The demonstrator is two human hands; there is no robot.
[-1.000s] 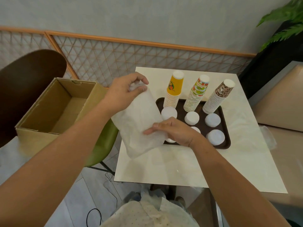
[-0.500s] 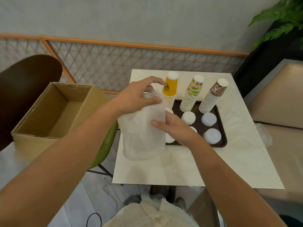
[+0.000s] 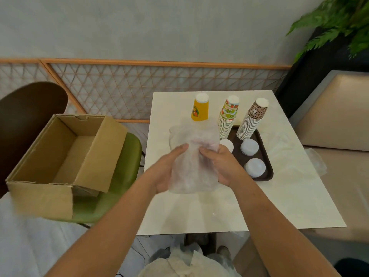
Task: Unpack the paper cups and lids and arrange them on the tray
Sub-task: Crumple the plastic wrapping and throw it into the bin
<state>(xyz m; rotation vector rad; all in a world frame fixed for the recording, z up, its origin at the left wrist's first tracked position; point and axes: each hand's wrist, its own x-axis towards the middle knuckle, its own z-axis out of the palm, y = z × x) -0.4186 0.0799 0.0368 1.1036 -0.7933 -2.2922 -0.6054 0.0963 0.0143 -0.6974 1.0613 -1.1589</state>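
I hold a crumpled clear plastic bag (image 3: pixel 192 156) upright over the white table (image 3: pixel 219 206). My left hand (image 3: pixel 169 170) grips its left side and my right hand (image 3: pixel 221 166) grips its right side. Behind the bag, a dark brown tray (image 3: pixel 267 156) carries three upside-down cup stacks: yellow (image 3: pixel 200 108), fruit-patterned (image 3: pixel 227 118) and brown-patterned (image 3: pixel 251 120). White lid stacks (image 3: pixel 249 147) sit on the tray in front of the cups. The bag and my hands hide the tray's left part.
An open cardboard box (image 3: pixel 63 162) rests on a green chair (image 3: pixel 123 176) to the left. More clear plastic wrap (image 3: pixel 317 164) lies at the table's right edge beside a beige bench (image 3: pixel 339 116). A plant (image 3: pixel 339 23) stands at the back right.
My left hand has slid from the bag's top down to its lower left side. The bag has turned upright and both hands now hold it from the sides.
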